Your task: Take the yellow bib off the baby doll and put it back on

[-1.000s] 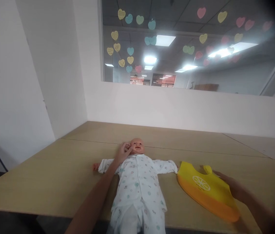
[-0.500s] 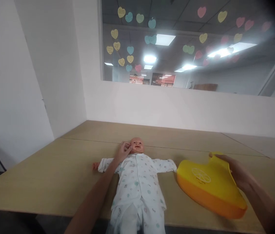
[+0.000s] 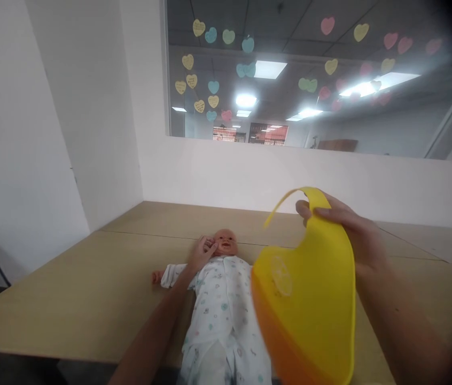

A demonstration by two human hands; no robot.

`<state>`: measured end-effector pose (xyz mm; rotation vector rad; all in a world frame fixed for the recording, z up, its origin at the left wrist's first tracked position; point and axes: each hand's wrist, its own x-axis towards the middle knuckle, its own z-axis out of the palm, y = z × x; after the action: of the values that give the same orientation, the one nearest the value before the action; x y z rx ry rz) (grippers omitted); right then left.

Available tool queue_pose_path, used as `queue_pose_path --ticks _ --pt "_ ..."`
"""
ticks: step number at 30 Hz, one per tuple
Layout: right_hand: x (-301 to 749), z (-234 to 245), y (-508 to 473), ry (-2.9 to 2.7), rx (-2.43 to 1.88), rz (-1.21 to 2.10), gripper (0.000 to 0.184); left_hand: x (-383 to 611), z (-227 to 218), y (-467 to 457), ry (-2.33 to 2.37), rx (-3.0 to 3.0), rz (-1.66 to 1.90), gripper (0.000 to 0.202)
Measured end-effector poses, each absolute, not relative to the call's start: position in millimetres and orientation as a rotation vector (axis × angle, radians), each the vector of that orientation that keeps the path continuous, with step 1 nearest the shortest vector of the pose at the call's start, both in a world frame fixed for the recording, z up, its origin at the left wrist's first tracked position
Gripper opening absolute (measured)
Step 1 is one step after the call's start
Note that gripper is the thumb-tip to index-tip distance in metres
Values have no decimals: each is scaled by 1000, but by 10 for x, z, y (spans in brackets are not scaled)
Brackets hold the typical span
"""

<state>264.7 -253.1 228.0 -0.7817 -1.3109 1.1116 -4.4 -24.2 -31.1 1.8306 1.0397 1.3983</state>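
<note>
A baby doll (image 3: 223,305) in a white patterned sleepsuit lies on its back on the wooden table (image 3: 90,289), head pointing away from me. My left hand (image 3: 203,253) rests against the side of the doll's head and neck. My right hand (image 3: 348,235) grips a yellow and orange silicone bib (image 3: 310,305) near its neck strap and holds it up in the air, to the right of the doll. The bib hides the doll's right-side arm.
White walls stand at the left and behind the table. A window (image 3: 314,75) above the back wall carries several coloured heart stickers. The table's near edge runs along the bottom of the view, with a dark gap below it.
My right hand took hold of the bib, which lay flat on the table, and lifted it up and leftward toward the doll. My left hand stayed at the doll's head.
</note>
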Motion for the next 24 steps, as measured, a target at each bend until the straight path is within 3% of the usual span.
queue_pose_path --ticks 5,10,14,18,24 --pt "2444 2174 -2180 -1305 -717 1087 25 -27 -274 -268 958 1834 1433 32" --pt "2463 1487 -1685 -1195 -904 1141 25 -37 -300 -207 988 1860 1479 33" --pt "2525 1086 -1493 -1135 -1045 1147 23 -46 -331 -161 1047 1801 1386 47" --pt "2503 1083 -1489 -1150 -1044 1140 27 -29 -172 -297 948 1736 1293 56" --pt "2330 1242 -1527 -1301 -1021 1025 25 -40 -28 -439 726 1757 1016 44"
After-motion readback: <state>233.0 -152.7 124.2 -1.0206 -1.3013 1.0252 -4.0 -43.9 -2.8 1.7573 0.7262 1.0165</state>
